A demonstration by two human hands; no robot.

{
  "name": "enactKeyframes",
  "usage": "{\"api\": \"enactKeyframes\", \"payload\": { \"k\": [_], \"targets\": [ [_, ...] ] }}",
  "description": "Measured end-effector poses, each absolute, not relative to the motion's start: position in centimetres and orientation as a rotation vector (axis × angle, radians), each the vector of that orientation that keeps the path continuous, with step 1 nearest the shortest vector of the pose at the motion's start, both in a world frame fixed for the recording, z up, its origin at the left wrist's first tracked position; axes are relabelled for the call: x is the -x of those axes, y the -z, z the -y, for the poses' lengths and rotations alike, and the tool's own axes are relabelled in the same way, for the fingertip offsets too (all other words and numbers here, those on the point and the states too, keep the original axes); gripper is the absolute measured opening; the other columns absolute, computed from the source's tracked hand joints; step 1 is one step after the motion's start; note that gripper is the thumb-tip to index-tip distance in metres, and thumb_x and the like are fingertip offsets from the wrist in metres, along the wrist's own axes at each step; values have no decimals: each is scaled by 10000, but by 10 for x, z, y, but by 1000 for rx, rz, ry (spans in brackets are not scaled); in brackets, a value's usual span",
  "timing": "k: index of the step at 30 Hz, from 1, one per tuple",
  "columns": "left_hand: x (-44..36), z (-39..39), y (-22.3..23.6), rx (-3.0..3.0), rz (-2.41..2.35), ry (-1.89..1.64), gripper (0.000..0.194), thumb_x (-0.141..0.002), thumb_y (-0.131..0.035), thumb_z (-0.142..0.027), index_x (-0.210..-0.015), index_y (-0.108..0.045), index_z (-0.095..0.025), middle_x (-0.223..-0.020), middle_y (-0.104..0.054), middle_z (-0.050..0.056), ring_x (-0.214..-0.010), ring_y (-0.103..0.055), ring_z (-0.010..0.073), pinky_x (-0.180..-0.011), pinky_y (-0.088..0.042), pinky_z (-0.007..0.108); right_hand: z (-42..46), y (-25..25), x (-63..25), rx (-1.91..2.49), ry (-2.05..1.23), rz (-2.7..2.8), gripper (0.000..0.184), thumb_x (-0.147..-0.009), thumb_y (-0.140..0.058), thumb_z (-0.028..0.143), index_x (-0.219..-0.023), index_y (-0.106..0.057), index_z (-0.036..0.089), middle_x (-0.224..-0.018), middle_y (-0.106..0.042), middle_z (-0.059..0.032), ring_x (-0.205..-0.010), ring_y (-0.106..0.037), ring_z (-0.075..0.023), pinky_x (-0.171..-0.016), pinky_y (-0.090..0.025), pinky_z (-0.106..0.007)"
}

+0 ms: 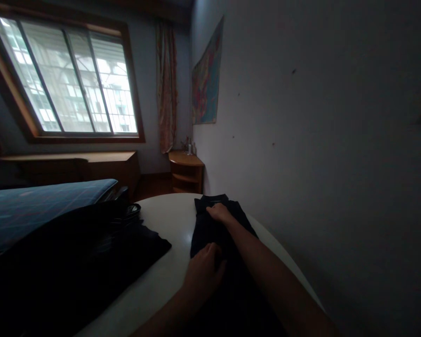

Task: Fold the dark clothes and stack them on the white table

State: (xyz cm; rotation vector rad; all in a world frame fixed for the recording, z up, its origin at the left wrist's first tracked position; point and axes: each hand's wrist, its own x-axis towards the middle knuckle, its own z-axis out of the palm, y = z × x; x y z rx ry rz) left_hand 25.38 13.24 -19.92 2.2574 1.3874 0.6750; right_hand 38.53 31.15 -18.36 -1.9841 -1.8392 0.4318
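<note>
A dark collared shirt (210, 234) lies lengthwise on a white round table (171, 210), its collar at the far end. Just below that collar, my right hand (219, 213) has its fingers closed on the cloth. Nearer to me, my left hand (205, 267) is curled at the shirt's left edge, thumb and fingers drawn together on the fabric. The fingertips of both hands are hard to see in the dim light. The near part of the shirt runs under my forearms into shadow.
A heap of dark clothing (101, 252) covers the table's left side. Beyond it is a bed with a blue checked cover (49, 201). A wall (319, 178) stands close on the right. A wooden corner shelf (185, 159) and a desk (108, 157) stand farther back.
</note>
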Motion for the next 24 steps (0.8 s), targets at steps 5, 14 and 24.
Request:
{"api": "enactKeyframes", "payload": {
  "k": [5, 14, 24],
  "targets": [
    [-257, -130, 195, -2345, -1413, -478, 282, -814, -576, -211, -1095, -557, -200, -1076, -687, 85, -982, -650, 259, -797, -465, 332, -310, 189, -395, 1993, -602, 1801, 341, -909, -554, 381, -795, -760, 134, -709, -740, -84, -676, -709, -200, -603, -482, -235],
    [-259, -132, 192, -2321, -1352, -551, 190, -885, -468, -158, -1033, -565, -227, -1011, -703, 48, -917, -674, 219, -750, -454, 294, -316, 198, -386, 1957, -579, 1772, 337, -857, -628, 479, -827, -770, 174, -973, -761, -117, -969, -704, -251, -758, -499, -263],
    [-260, -134, 201, -2213, -1300, -692, 120, -877, -522, -171, -967, -583, -221, -943, -703, 35, -835, -660, 192, -735, -466, 276, -329, 191, -387, 1982, -510, 1717, 238, -872, -561, 274, -872, -751, 131, -968, -751, -147, -988, -693, -276, -807, -493, -287]
  ]
}}
